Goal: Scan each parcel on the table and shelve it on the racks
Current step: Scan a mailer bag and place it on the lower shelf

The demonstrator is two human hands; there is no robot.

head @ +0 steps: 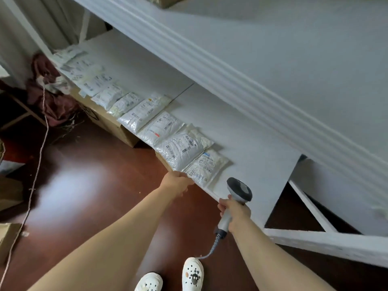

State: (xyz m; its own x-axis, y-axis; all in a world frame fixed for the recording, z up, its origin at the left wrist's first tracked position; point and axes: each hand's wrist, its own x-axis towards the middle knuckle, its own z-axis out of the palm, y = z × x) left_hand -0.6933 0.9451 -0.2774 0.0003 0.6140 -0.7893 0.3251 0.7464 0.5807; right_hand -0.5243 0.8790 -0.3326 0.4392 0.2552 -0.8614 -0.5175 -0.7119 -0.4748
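Note:
A row of several white bubble-mailer parcels with printed labels lies along the front edge of a low white rack shelf [247, 141]. The nearest parcel [204, 166] sits at the right end of the row, beside a larger one [181, 147]. My left hand [177, 183] reaches to the shelf's front edge and touches the near corner of the nearest parcel; whether its fingers pinch it is hidden. My right hand [234, 211] grips the handle of a grey barcode scanner [239, 190], whose head points at the shelf just right of that parcel.
A higher white shelf [273, 59] overhangs the low one. Cardboard boxes [117, 127] sit under the shelf on the dark red floor. A maroon cloth heap [52, 93] and a thin cord [35, 164] lie at the left. The scanner's coiled cable [212, 248] hangs down near my shoes.

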